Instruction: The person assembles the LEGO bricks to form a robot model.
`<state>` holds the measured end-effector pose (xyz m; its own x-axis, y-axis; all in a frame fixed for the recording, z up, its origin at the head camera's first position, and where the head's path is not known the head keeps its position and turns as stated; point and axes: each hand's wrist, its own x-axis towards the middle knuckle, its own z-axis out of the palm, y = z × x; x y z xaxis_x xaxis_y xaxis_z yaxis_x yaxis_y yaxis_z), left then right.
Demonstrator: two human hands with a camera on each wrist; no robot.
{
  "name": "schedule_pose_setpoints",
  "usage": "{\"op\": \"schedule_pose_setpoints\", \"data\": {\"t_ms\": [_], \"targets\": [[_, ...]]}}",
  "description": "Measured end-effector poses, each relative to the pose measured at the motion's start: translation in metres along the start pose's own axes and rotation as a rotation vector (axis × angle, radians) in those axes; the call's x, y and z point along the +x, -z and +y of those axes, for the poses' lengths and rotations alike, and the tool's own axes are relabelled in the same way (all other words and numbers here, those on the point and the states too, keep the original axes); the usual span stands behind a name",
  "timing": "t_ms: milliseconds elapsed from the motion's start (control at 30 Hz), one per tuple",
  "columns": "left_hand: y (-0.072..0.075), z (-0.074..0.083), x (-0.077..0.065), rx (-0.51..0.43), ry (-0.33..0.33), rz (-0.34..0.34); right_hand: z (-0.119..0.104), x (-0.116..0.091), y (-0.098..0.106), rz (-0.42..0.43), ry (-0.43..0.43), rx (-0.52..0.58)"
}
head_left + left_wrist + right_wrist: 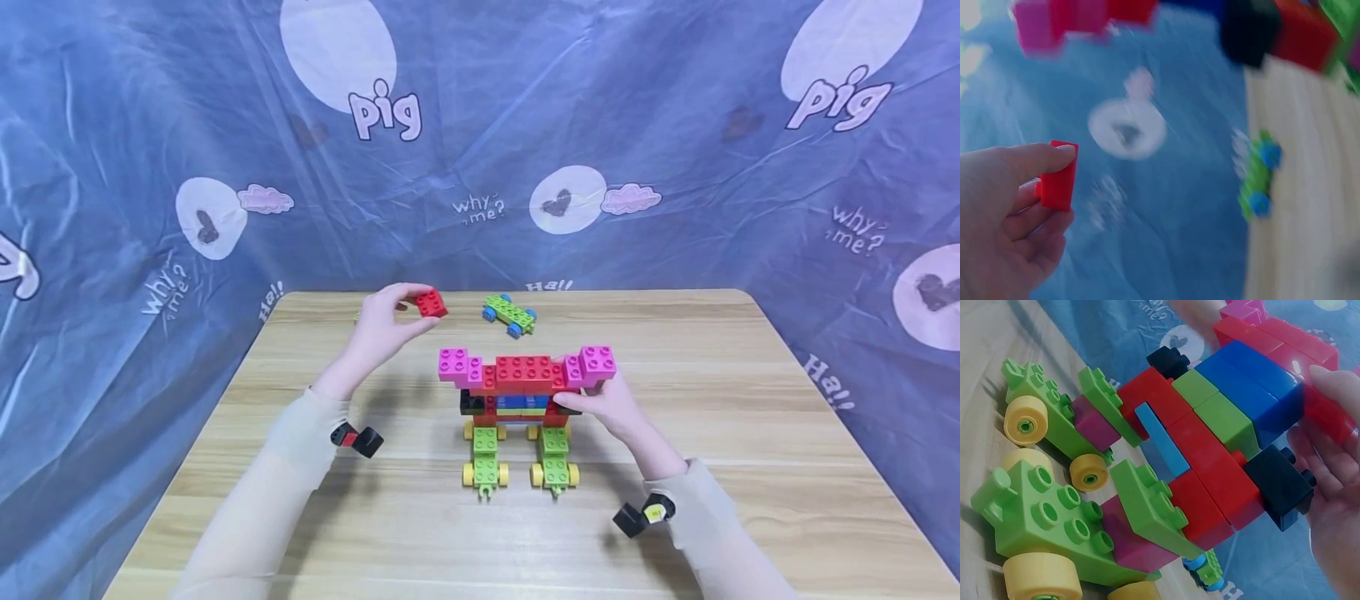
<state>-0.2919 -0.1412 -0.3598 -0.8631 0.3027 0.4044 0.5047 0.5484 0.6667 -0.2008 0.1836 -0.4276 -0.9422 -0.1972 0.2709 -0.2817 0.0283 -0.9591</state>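
My left hand (378, 335) pinches a small red brick (430, 303) between thumb and fingers, raised to the left of a tall toy-brick build. In the left wrist view, the red brick (1058, 181) shows its smooth face. The brick build (523, 377) stands on two green wheeled bases (1054, 515) with yellow wheels. Its body has red, blue and green bricks, with black bricks (1280, 481) jutting out at both sides and pink bricks (597, 362) at the upper ends. My right hand (617, 407) grips the build's right side, thumb in front and fingers partly hidden behind it.
A green wheeled base (510, 314) with blue wheels sits near the back edge of the wooden table (420, 533). A bit of something green (356, 317) peeks out behind my left hand. Blue printed cloth (465, 150) hangs at the back and sides.
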Motion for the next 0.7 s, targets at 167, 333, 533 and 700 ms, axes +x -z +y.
{"op": "schedule_pose_setpoints", "data": {"t_ms": [167, 333, 533, 700], "targets": [[0.0, 0.037, -0.002, -0.023, -0.072, -0.048, 0.0, 0.001, 0.0, -0.006, -0.01, 0.007], [-0.004, 0.063, -0.003, -0.034, -0.167, -0.108, 0.0, 0.001, 0.0, -0.007, -0.002, -0.012], [-0.015, 0.086, -0.003, -0.007, -0.278, -0.196, -0.002, 0.001, -0.002, 0.009, -0.039, -0.041], [-0.025, 0.1, -0.003, 0.056, -0.277, -0.303, -0.003, 0.001, -0.003, 0.023, -0.056, -0.076]]}}
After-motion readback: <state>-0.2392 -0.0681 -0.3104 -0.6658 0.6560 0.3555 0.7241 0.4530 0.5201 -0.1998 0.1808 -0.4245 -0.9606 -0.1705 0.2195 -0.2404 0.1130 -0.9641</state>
